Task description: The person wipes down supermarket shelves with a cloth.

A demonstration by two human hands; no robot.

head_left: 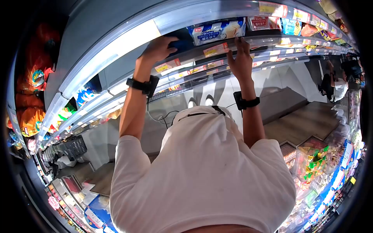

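Note:
A blue and white wafer biscuit pack (217, 32) lies at the front of a shelf, its printed face towards me. My right hand (241, 60) reaches up to its lower edge, fingertips at the pack and thumb held apart. Left of the pack, my left hand (157, 50) reaches into the shelf gap with thumb and fingers apart. Beside its fingers is a dark blue shape (180, 46) in shadow; I cannot tell what it is or whether they touch it. Both wrists wear black straps with small devices.
A red wafer pack (264, 23) and a light blue pack (291, 26) sit farther right on the shelf. Price tags (216, 49) line the shelf edges. Orange bags (31, 120) hang at far left. Another person (340, 87) is at the far right; a dark basket (74, 147) stands lower left.

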